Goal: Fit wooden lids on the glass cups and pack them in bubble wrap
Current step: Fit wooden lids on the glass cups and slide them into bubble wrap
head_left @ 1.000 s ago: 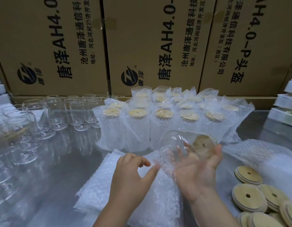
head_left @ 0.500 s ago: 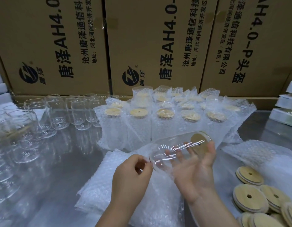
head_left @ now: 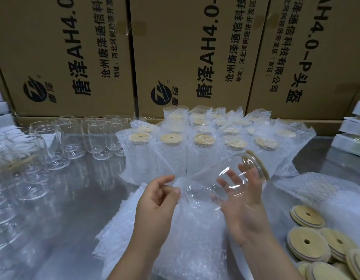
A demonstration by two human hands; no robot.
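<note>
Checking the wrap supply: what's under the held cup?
Under the cup: the open right hand and a bubble wrap stack, its top layer pinched by the left hand. The table under the stack is covered.

You face three printed cardboard boxes [head_left: 185,57], five wrapped cups [head_left: 171,156] in the front row, and one bare lidded cup [head_left: 225,176].

Even light, glare, bowed edges

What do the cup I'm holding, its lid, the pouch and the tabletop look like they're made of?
Cup: clear glossy glass, see-through with bright highlights. Lid: pale matte wood, possibly bamboo. Pouch: translucent bubble-wrap plastic, rows of air cells. Tabletop: probably brushed stainless steel, grey with blurred reflections.
</note>
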